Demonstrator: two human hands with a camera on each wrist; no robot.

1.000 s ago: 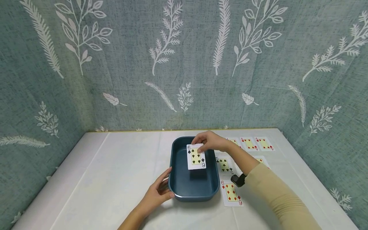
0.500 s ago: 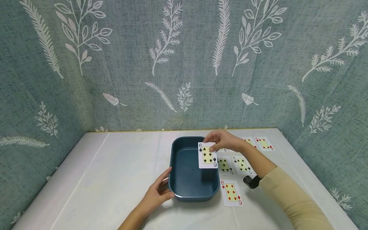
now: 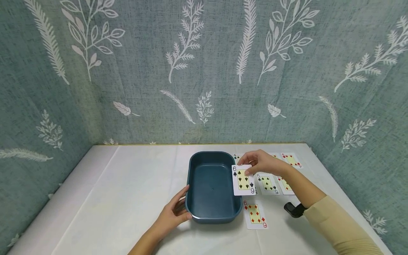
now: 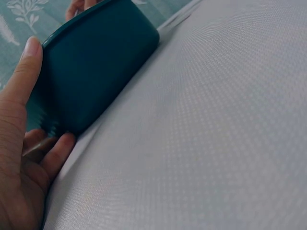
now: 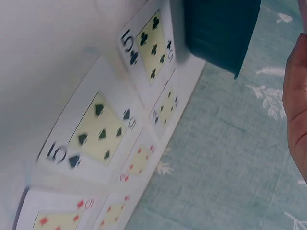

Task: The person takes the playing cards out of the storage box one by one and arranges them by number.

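My left hand (image 3: pixel 169 216) holds the near left corner of a dark blue rectangular plastic tub (image 3: pixel 188 198). In the left wrist view its thumb lies at the rim and the other fingers sit low against the wall. My right hand (image 3: pixel 262 163) pinches the six of spades playing card (image 3: pixel 239 191) by its top edge, face showing, above the tub's right rim. Under that card, the five of clubs (image 5: pixel 152 52) is mostly hidden in the head view. The right wrist view shows part of the right hand but not the pinched card.
Right of the tub, face-up cards lie in rows on the white cloth: a six of diamonds (image 3: pixel 255 215) nearest, then a five of spades (image 3: pixel 267 184) and a five of diamonds (image 5: pixel 55 218), with several fours behind. A leaf-patterned curtain (image 3: pixel 143 88) stands behind the table.
My right hand has carried the six of spades rightward, from over the tub's inside to over its right rim and slightly nearer. My left hand keeps its place at the tub.
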